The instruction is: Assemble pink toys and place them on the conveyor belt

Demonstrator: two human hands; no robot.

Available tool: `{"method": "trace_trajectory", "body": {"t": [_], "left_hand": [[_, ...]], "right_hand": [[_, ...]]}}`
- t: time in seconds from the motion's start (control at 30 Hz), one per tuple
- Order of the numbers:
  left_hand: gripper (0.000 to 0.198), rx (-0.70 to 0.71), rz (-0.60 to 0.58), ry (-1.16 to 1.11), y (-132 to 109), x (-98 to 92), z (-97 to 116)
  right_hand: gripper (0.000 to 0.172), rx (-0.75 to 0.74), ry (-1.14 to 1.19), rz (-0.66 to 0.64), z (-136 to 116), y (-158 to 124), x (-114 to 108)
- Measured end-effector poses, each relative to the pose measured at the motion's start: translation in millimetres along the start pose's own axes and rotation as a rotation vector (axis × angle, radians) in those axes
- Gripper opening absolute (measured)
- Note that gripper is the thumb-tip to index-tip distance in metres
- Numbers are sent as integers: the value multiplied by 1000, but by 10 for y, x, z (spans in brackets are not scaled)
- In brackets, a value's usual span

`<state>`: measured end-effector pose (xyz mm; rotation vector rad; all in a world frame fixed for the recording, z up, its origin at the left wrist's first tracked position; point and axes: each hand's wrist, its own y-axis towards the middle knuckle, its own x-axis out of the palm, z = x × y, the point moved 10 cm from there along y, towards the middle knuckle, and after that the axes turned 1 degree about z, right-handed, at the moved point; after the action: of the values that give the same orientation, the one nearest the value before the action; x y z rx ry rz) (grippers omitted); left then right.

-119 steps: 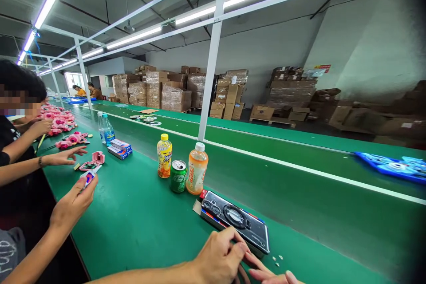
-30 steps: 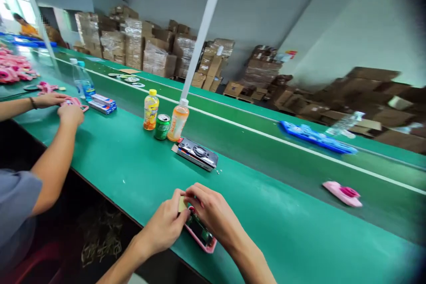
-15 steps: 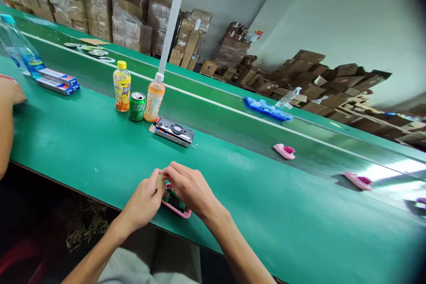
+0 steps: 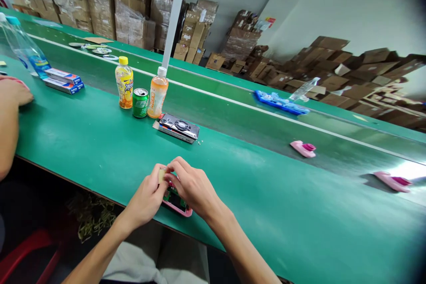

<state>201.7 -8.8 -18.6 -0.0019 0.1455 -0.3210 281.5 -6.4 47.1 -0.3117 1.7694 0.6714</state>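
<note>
My left hand [image 4: 146, 194] is closed, pinching a small beige piece [image 4: 162, 175] between thumb and fingers. Close against it, my right hand [image 4: 193, 185] has its thumb and fingers bent together at the upper end of a pink casing [image 4: 187, 213]. Whatever its fingertips grip is hidden. The casing lies open side up near the table's front edge, with a green circuit board [image 4: 173, 198] and a dark rectangular part inside. Both hands cover its upper and left portions.
Beyond my hands, a phone [image 4: 181, 125] lies on a narrow box, beside two drink bottles [image 4: 157, 93] and a green can [image 4: 140, 103]. Pink parts [image 4: 302, 148] and a blue tray [image 4: 281, 103] are farther right. Another person's arm [image 4: 8, 120] rests at left.
The view has shifted a little, and the pink parts appear farther right. My right fingers have curled slightly at the casing's upper end; the beige piece stays in my left hand.
</note>
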Motion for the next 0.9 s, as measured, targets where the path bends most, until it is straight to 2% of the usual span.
{"method": "trace_trajectory", "body": {"t": [0.2,0.47,0.57,0.67,0.77,0.83,0.9], "left_hand": [[15,8,-3,6,18,-2,-7],[17,-11,24,19,6,10,6],[14,7,75,-19,55,-52,-5],[24,-17,49,-98,96,-66,-62],[29,2,-39,-143,86,-4,-54],[29,20,-65,-126,60,22,-38],[28,16,-57,-96,45,23,-39]], "right_hand": [[12,23,75,61,9,-9,25],[17,-15,-96,-21,-89,28,64],[22,-138,-47,57,-335,-61,1],[22,-208,133,198,-476,-174,-147],[13,-89,219,324,-306,-168,-245],[11,16,196,292,-154,-91,-172],[17,61,133,217,-74,-15,-56]]}}
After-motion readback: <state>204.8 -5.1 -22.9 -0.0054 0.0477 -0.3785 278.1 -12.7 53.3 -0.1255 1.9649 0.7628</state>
